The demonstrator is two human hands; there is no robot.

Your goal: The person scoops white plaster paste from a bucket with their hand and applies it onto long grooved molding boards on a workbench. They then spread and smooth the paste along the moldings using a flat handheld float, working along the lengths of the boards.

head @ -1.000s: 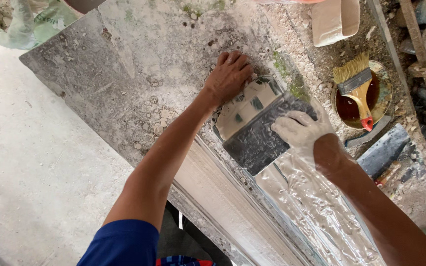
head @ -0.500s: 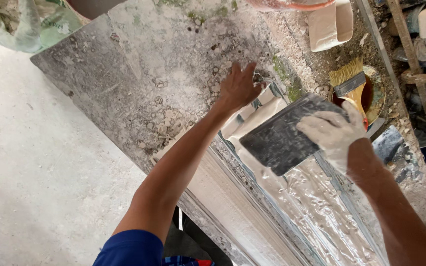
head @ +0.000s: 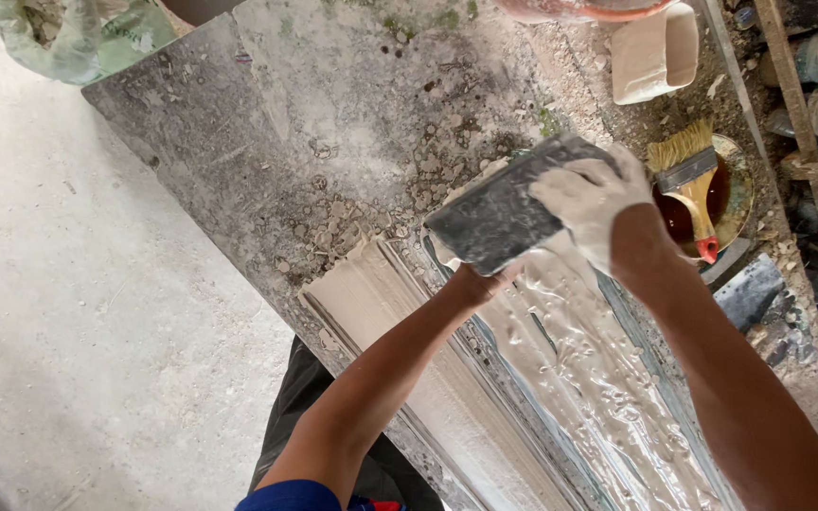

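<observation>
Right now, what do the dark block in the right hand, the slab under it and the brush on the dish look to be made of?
Block: looks like dark stone or slate, matte, dusty grey, sharp edges.
Slab: probably stone or concrete, rough and mottled grey, pitted, dusted white.
Brush: straw-coloured bristles, metal band, pale wooden handle with a red tip.

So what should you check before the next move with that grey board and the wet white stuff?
1. Right hand has a firm grip on the dark flat board: ok, fingers wrap its edge.
2. Left hand seen clearly: not ok, mostly hidden under the board.
3. Wet white plaster spread along the long mould: ok, ridged and glossy.
4. Stone slab free of grit: not ok, crumbs and patches lie on it.
5. Brush out of the way: ok, resting in its bowl.
6. Board's underside clean: cannot tell.
</observation>
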